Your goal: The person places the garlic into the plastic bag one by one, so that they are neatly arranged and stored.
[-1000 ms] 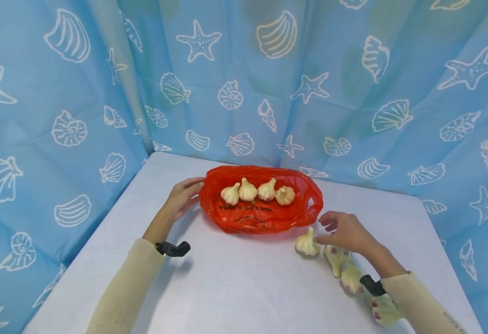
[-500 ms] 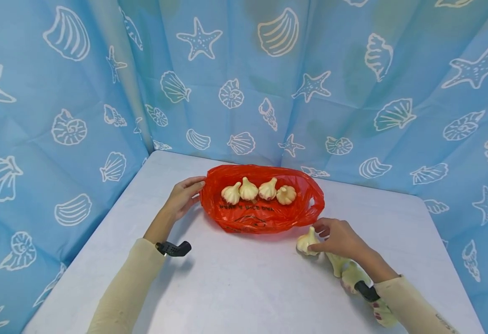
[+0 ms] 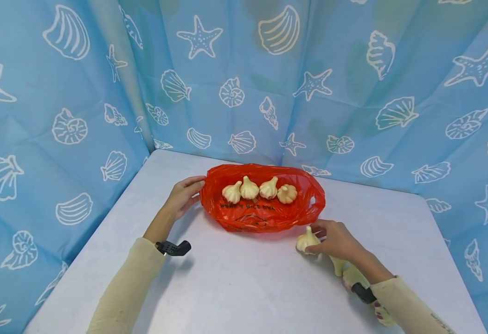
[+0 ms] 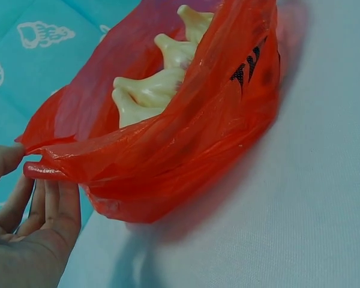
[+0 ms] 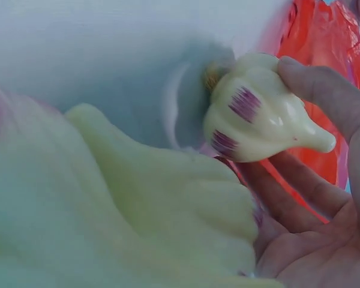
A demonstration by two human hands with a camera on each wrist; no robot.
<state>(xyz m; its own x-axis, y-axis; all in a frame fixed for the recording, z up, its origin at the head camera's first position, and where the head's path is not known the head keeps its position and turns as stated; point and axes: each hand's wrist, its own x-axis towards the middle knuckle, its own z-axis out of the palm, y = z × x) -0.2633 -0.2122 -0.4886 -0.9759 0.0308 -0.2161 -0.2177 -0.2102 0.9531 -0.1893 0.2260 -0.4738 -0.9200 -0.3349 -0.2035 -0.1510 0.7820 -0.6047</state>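
A person sat or stood at a white desk (image 3: 244,287), both hands reaching in from the near edge. A red plastic bag (image 3: 265,226) lay with its mouth open close to the desk's far edge, a little left of that edge's middle, with four garlic bulbs (image 3: 249,189) in a row inside.

The step in hand looked to be taking hold of a loose garlic bulb (image 3: 305,242), which was just on the near side of the bag's right end, its stem pointing up. The right hand (image 3: 335,239) had its thumb on one side of this bulb and its other fingers around the far side, parted by about the bulb's width and pinching it. Whether the bulb's base touched the desk could not be told for certain.

The left hand (image 3: 184,195) pinched the bag's left end, thumb above the rim and the other fingers below it, somewhat spread.

At least three more bulbs (image 3: 354,275) ran from under the right wrist toward the desk's near right corner, partly hidden. The next move seemed to call for a firm grip and a straight lift, without knocking these neighbours, while the left hand steadied the bag.
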